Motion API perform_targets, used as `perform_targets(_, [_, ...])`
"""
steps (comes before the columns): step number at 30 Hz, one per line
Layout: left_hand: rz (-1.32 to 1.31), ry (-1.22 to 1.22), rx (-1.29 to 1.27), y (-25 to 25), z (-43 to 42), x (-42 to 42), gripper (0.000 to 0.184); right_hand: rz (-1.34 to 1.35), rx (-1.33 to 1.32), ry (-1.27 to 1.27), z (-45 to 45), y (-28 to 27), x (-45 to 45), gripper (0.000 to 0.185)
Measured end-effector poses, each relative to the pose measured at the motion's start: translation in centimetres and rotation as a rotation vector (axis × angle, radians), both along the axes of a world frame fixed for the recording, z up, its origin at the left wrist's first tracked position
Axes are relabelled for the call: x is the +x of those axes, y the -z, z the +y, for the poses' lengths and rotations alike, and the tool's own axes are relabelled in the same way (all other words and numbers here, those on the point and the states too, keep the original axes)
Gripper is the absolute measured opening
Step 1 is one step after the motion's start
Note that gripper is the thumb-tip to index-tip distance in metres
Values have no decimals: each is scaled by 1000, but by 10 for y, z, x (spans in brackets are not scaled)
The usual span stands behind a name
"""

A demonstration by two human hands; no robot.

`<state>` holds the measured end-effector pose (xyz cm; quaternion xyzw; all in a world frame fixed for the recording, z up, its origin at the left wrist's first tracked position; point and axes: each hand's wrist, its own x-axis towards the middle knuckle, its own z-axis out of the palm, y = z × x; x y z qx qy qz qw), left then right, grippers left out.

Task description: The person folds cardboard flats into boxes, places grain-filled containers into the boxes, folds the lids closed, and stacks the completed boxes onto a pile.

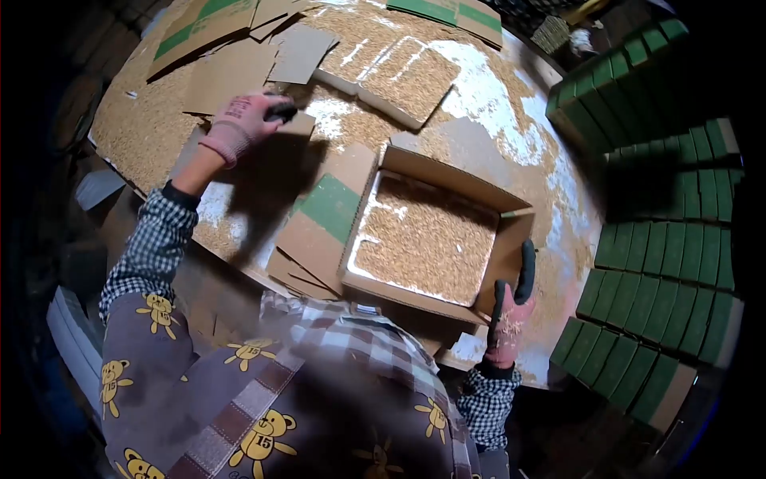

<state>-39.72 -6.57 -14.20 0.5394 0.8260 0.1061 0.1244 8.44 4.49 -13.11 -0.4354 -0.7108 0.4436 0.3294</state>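
Observation:
An open cardboard box (439, 297) stands near the table's front edge, with a layer of grain-like tan flakes (427, 231) inside over a white lining. My right hand (511, 319), in a pink glove with dark fingertips, grips its right wall near the front corner, thumb and a long finger on either side. My left hand (249, 120), gloved alike, is closed at the top edge of a brown cardboard sheet (297, 137), left of the box; the fingertips are partly hidden. Between them lie cardboard pieces with a green stripe (327, 207).
Tan flakes and white patches cover the tabletop (487, 88). A shallow flake-covered slab (411, 80) lies beyond the box. Flat cardboard (231, 76) is stacked at the far left. Rows of green boxes (654, 247) stand along the right side. White panels (76, 343) lean at lower left.

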Motion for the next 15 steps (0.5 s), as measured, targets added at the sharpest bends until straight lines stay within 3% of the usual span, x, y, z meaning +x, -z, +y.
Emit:
perform_targets(2, [262, -33, 365, -61, 2, 75, 46, 84, -57, -7, -2, -2, -1, 61])
perform_targets(4, [253, 259, 445, -98, 0, 186, 58, 234, -113, 27, -2, 8, 0, 60])
perform_targets(5, [91, 490, 290, -85, 6, 225, 67, 252, -153, 58, -8, -9, -7, 58])
perform_targets(6, [33, 625, -88, -82, 18, 260, 62, 255, -103, 67, -7, 0, -2, 56])
perform_targets(7, [-29, 661, -194, -54, 33, 277, 60, 296, -190, 53, -7, 3, 2, 55])
perform_targets(9, [-69, 703, -290, -7, 53, 292, 57, 470, -370, 47, -4, 23, 8, 53])
perform_targets(11, [-250, 693, -222, 9, 58, 308, 57, 493, -343, 50, -5, 26, 10, 51])
perform_targets(12, [-242, 708, -230, 4, 60, 304, 57, 542, -380, 57, -6, 29, 14, 50])
perform_targets(14, [-592, 741, -237, -16, 56, 266, 57, 489, -290, 27, 0, 46, 25, 52])
perform_targets(15, [-491, 597, 102, -32, 44, 245, 54, 758, -439, 46, 3, 48, 28, 54])
